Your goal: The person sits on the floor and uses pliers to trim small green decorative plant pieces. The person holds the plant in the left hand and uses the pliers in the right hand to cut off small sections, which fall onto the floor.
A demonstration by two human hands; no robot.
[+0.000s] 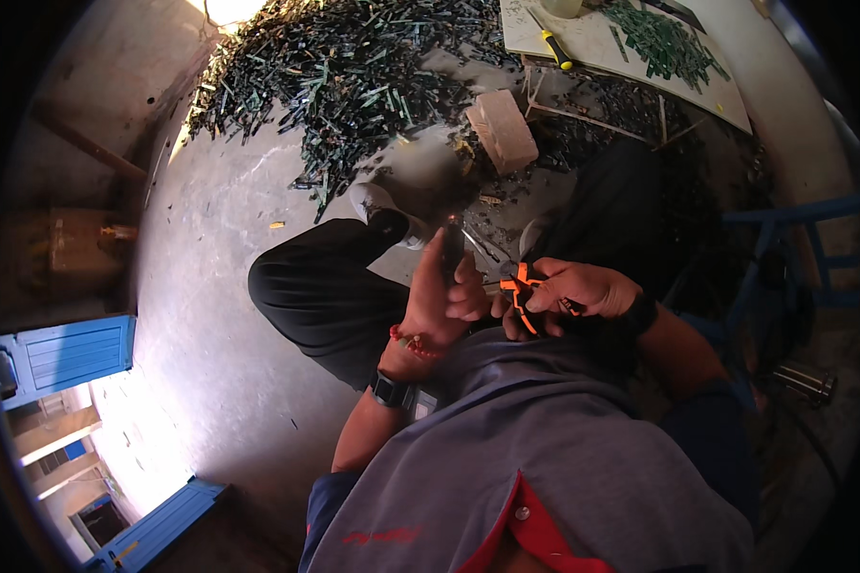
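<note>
My left hand [446,291], with a red bead bracelet and a watch at its wrist, is closed around a dark narrow strip [453,244] that points away from me. What the strip is made of cannot be made out. Close on its right, my right hand [583,286] grips orange-handled pliers [522,286] with black parts. Their dark jaws [511,269] point toward the left hand, apart from the strip as far as I can see. Both hands are held over my lap, between my bent knees.
Dark narrow strips lie in a large heap [354,86] on the floor ahead. A brick [504,132] stands before a low board [621,67] bearing green strips [655,43] and a yellow-black screwdriver [556,50]. A blue metal frame [784,218] is at right, a blue door [72,358] at left.
</note>
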